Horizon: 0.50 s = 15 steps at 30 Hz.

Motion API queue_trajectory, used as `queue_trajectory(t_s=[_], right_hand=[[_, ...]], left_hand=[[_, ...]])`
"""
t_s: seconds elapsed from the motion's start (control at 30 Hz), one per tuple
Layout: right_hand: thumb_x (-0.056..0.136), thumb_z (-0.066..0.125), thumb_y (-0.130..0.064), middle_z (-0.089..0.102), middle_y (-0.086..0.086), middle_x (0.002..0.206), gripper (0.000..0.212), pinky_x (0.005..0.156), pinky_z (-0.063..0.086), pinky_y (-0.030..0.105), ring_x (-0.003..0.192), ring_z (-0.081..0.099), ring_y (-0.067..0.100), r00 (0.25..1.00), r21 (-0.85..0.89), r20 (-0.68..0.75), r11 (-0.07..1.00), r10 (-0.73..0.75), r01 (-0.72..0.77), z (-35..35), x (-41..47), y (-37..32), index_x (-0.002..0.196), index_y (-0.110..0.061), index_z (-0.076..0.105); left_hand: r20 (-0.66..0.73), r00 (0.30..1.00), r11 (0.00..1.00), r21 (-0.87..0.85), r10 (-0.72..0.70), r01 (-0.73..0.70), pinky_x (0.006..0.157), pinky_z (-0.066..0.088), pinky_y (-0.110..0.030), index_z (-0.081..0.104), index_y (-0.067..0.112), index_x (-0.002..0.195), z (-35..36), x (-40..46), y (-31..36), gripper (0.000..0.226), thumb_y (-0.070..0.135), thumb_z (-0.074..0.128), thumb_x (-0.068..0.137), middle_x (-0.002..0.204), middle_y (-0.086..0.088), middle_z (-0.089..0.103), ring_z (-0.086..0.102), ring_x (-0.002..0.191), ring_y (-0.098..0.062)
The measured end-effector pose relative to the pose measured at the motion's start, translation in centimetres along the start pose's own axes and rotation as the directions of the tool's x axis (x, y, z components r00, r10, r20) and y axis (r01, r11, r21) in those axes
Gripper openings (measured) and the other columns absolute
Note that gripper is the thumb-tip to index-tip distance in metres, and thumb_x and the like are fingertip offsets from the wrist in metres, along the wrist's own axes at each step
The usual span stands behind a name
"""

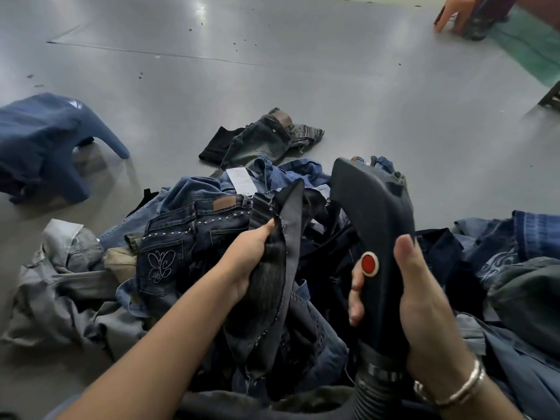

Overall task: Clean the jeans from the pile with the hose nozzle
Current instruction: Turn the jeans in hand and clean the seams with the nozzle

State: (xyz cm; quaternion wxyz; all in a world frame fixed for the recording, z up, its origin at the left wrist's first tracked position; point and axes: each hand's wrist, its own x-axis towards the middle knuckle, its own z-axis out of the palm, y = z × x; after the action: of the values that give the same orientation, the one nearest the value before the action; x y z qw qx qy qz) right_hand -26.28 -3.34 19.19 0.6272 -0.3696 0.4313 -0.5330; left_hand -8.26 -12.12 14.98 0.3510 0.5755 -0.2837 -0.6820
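On a glossy grey floor (272, 71) we sit over a pile of jeans (194, 237). Our right hand (418, 301) wraps fully around the black hose nozzle (375, 225), thumb beside its red button (369, 264). Our left hand (251, 259) clutches a dark jeans leg (281, 268), lifted just left of the nozzle.

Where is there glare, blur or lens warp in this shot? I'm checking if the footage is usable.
Head view: overhead lights leave white glare streaks on the grey floor; the wide lens bends the edges, smearing the blue stool at left; the right hand on the hose nozzle is near and slightly soft; the pile's studded jeans are sharp.
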Motion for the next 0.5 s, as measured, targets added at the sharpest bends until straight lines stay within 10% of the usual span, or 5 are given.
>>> queue_trajectory(t_s=[0.3,0.5], right_hand=[[0.074,0.063,-0.071,0.063,0.008,0.068,0.049,0.045,0.049,0.030,0.044,0.058,0.025,0.931,-0.282,0.222,0.933,0.290,-0.223,-0.8,0.1,-0.2,0.114,-0.043,0.058],[0.085,0.052,-0.064,0.060,0.009,0.070,0.043,0.043,0.050,0.032,0.045,0.055,0.023,0.987,-0.187,0.024,0.971,0.157,-0.149,0.6,0.3,-1.0,0.098,-0.024,0.056]], left_hand=[[0.081,0.997,1.000,0.024,0.019,-0.021,0.051,0.055,-0.024,0.079,0.017,0.073,0.0,-0.1,0.0,0.040,0.034,0.051,0.096,0.079,-0.012,0.074,0.072,0.067,-0.021],[0.080,0.995,0.987,0.144,0.063,-0.074,0.046,0.049,-0.019,0.074,0.010,0.073,1.0,-0.2,-0.5,0.040,0.038,0.054,0.094,0.071,-0.008,0.073,0.069,0.057,-0.016]])
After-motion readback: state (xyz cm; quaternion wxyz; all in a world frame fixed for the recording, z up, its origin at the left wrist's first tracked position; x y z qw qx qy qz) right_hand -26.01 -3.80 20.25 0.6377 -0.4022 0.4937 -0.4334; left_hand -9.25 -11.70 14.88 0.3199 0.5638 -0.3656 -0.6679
